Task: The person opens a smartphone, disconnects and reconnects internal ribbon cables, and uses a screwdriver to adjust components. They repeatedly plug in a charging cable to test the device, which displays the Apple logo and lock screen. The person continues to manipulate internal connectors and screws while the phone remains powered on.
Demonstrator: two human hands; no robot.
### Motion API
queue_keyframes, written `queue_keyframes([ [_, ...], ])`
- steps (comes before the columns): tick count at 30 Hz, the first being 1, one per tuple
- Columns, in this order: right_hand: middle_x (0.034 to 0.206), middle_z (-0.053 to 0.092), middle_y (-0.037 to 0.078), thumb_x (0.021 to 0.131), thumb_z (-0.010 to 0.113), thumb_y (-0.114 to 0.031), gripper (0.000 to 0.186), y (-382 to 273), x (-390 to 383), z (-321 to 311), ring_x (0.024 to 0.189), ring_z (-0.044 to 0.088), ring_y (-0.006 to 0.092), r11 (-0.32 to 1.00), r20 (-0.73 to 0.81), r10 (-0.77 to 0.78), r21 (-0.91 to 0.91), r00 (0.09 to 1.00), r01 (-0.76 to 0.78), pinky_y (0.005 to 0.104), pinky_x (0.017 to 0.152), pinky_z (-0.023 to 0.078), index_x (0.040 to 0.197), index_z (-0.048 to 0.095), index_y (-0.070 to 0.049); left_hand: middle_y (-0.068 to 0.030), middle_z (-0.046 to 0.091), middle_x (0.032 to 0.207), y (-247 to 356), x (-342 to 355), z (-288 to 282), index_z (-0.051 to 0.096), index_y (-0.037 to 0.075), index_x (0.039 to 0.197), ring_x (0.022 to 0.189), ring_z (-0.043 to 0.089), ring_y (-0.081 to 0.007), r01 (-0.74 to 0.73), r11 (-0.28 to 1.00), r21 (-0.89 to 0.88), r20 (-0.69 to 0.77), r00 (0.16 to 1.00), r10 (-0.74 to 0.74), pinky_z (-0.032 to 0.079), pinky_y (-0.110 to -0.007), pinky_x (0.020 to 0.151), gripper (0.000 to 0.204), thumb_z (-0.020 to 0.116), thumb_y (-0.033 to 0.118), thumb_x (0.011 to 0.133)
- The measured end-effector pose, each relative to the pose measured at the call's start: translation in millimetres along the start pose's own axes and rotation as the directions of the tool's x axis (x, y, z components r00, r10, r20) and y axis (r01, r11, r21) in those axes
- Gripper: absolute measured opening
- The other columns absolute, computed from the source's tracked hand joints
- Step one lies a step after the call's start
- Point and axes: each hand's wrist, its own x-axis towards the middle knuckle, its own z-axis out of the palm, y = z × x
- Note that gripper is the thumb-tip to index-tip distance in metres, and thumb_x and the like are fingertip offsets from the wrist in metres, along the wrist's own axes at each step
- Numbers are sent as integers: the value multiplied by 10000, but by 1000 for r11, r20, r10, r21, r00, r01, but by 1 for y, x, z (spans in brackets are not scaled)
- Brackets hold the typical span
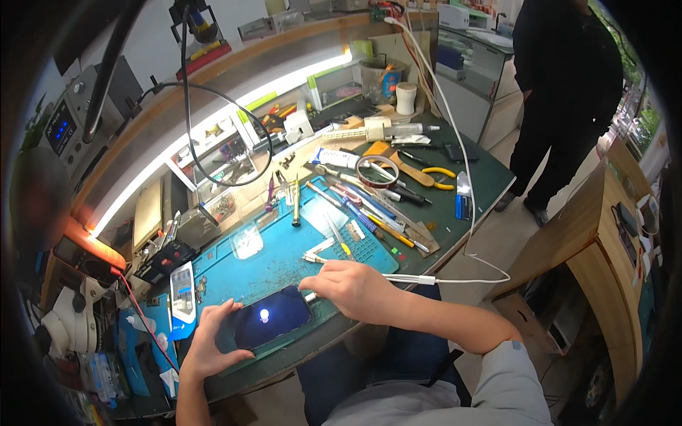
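A dark smartphone lies at the near edge of a blue work mat, its screen dark but for a bright white spot. My left hand grips the phone's left end between thumb and fingers. At its right end, my right hand pinches the plug of a white charging cable against the phone's short edge. My fingers hide part of the plug, so I cannot tell whether it is fully in. The cable runs off to the right behind my wrist.
Tweezers, pens and small screwdrivers lie across the mat's right side, near a tape roll and yellow-handled pliers. A microscope-like white device stands at left. A lit shelf runs behind. A person in black stands at right.
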Motion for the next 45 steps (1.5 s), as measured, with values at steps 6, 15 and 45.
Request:
queue_keyframes([
  [6, 1055, 700, 95, 829, 656, 2, 318, -11, -4, 6, 1033, 635, 273, 995, -5, -22, -95, 1000, 22, 370, 909, 527, 1142, 710, -1, -157, 637, 1437, 3, -1, -1, 413, 30, 1598, 1308, 550, -333, 36, 999, -30, 4, 999, -36, 424, -440, 1142, 1143, 1020, 207, 645],
  [15, 1162, 706, 100, 803, 644, 53, 418, -15, -11, 7, 1119, 638, 300, 993, -7, 86, -84, 996, -86, 419, 968, 521, 1209, 690, -36, -162, 613, 1452, 8, 0, -2, 398, 17, 1596, 1337, 519, -339, 45, 999, -22, 36, 998, -44, 420, -428, 1150, 1123, 1010, 214, 675],
  [45, 1156, 711, 57, 804, 687, 15, 329, -19, -10, 4, 1080, 637, 250, 986, -22, 72, -148, 997, -74, 385, 952, 511, 1125, 733, -43, -170, 607, 1455, 11, 3, -5, 395, 0, 1588, 1322, 528, -342, 17, 1000, -17, 46, 999, -16, 447, -425, 1124, 1094, 996, 253, 709],
])
